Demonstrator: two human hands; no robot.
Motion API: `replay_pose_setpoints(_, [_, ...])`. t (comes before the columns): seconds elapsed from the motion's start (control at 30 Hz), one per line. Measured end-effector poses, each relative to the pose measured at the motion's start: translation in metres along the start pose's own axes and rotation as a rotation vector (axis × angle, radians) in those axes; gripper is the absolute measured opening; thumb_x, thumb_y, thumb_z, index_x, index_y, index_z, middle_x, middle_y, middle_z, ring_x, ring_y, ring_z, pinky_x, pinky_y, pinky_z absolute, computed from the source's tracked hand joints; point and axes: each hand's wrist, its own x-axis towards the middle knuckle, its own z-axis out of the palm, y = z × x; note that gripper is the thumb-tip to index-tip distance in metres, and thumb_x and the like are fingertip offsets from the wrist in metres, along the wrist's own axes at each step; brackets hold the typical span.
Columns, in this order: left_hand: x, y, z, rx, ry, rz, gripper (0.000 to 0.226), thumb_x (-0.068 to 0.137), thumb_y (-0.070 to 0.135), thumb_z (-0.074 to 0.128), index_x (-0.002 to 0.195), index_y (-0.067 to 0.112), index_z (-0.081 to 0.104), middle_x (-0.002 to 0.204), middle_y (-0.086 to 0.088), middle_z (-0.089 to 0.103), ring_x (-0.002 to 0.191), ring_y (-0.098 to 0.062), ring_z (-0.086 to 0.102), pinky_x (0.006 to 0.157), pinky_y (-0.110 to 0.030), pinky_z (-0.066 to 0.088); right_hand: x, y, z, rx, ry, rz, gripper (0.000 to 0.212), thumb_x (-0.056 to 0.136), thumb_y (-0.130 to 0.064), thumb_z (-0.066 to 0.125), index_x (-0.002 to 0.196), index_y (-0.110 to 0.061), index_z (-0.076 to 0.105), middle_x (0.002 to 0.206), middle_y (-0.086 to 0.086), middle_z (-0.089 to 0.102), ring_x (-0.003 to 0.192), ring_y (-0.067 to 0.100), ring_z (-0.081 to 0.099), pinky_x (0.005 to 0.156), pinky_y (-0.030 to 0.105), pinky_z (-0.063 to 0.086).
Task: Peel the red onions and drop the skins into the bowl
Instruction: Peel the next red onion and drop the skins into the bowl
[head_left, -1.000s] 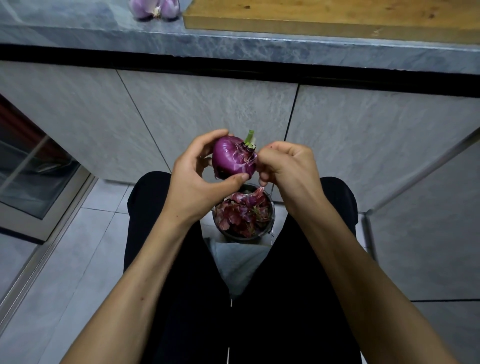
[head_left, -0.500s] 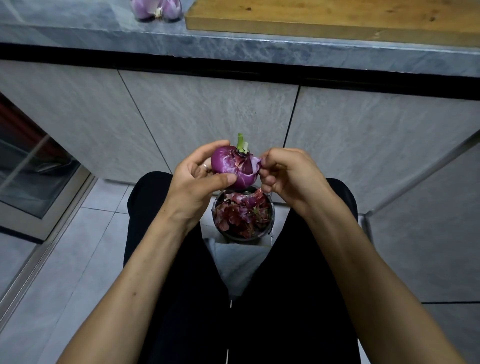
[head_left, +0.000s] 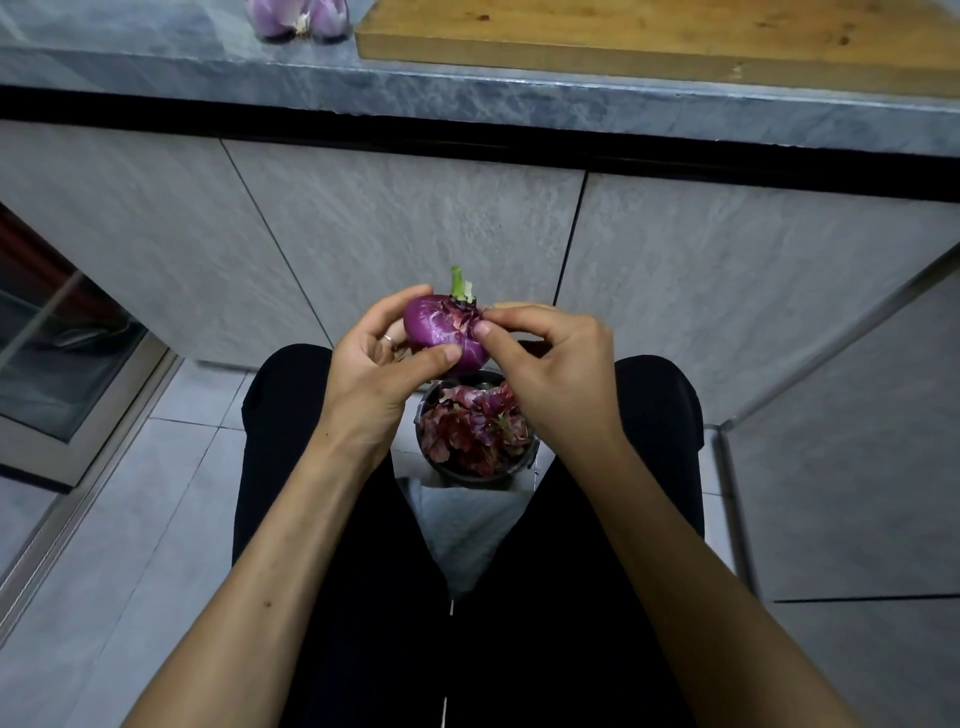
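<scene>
A red onion (head_left: 441, 332) with a short green sprout on top is held in front of me, over my lap. My left hand (head_left: 374, 374) grips it from the left, thumb across its front. My right hand (head_left: 550, 374) pinches the torn skin near the onion's top with thumb and forefinger. Below the onion, between my knees, sits a dark round bowl (head_left: 467, 475) filled with several red onion skins (head_left: 472, 426). My right hand hides the bowl's upper right rim.
A grey stone counter (head_left: 467, 98) runs across the top, with a wooden cutting board (head_left: 649, 36) on it and two peeled onions (head_left: 298, 18) at its left. Grey cabinet doors face me. A glass-fronted unit (head_left: 57, 358) stands at the left on the tiled floor.
The onion has been turned in my left hand so its sprout points straight up. My right fingers have shifted from its right side to the skin near the top.
</scene>
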Motion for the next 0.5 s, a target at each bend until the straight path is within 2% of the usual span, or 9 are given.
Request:
replay_pose_setpoints(0.1, [-0.002, -0.001, -0.001, -0.03, 0.0, -0.021, 0.069, 0.057, 0.014, 0.085, 0.123, 0.014, 0.064, 0.102, -0.01, 0.076, 0.094, -0.02, 0.072, 0.081, -0.027, 0.057, -0.001, 0.003, 0.004, -0.036, 0.035, -0.04, 0.01, 0.086, -0.012, 0.069, 0.09, -0.008, 0.077, 0.09, -0.002, 0.075, 0.084, 0.004, 0.069, 0.079, 0.026, 0.057])
replay_pose_setpoints(0.17, [-0.003, -0.002, -0.002, -0.071, -0.008, -0.048, 0.069, 0.057, 0.013, 0.083, 0.123, 0.011, 0.063, 0.099, -0.009, 0.076, 0.091, -0.019, 0.072, 0.08, -0.026, 0.057, 0.0, 0.005, 0.005, -0.047, 0.008, -0.026, 0.01, 0.089, -0.01, 0.065, 0.091, -0.006, 0.074, 0.088, -0.001, 0.073, 0.081, 0.006, 0.068, 0.074, 0.02, 0.056])
replay_pose_setpoints(0.27, [-0.001, -0.005, -0.002, -0.136, -0.016, -0.098, 0.076, 0.055, 0.013, 0.084, 0.126, 0.007, 0.06, 0.102, -0.01, 0.075, 0.096, -0.022, 0.071, 0.084, -0.029, 0.057, 0.003, 0.006, 0.004, 0.003, -0.078, 0.108, 0.01, 0.093, -0.011, 0.061, 0.092, -0.005, 0.069, 0.082, -0.003, 0.069, 0.071, 0.001, 0.066, 0.063, 0.014, 0.052])
replay_pose_setpoints(0.37, [0.002, -0.008, -0.001, -0.203, 0.012, -0.143, 0.085, 0.055, 0.015, 0.087, 0.133, 0.005, 0.055, 0.108, -0.013, 0.073, 0.101, -0.024, 0.07, 0.086, -0.03, 0.056, 0.007, 0.011, 0.007, 0.096, -0.088, 0.211, 0.009, 0.094, -0.011, 0.059, 0.09, -0.007, 0.066, 0.078, -0.002, 0.068, 0.067, 0.003, 0.066, 0.064, 0.024, 0.057])
replay_pose_setpoints(0.43, [0.003, -0.011, 0.001, -0.212, 0.064, -0.157, 0.074, 0.068, 0.012, 0.08, 0.136, 0.003, 0.053, 0.108, -0.012, 0.073, 0.098, -0.023, 0.071, 0.082, -0.028, 0.057, 0.008, 0.015, 0.009, 0.112, -0.077, 0.248, 0.009, 0.094, -0.011, 0.059, 0.09, -0.007, 0.066, 0.077, -0.002, 0.067, 0.066, 0.003, 0.065, 0.063, 0.024, 0.056])
replay_pose_setpoints(0.5, [0.003, -0.016, 0.007, -0.165, 0.099, -0.143, 0.058, 0.079, 0.012, 0.072, 0.133, 0.003, 0.055, 0.109, -0.01, 0.074, 0.097, -0.021, 0.072, 0.081, -0.026, 0.057, 0.009, 0.019, 0.011, 0.095, -0.064, 0.266, 0.01, 0.095, -0.012, 0.057, 0.091, -0.006, 0.065, 0.075, -0.003, 0.065, 0.061, -0.002, 0.061, 0.058, 0.017, 0.049])
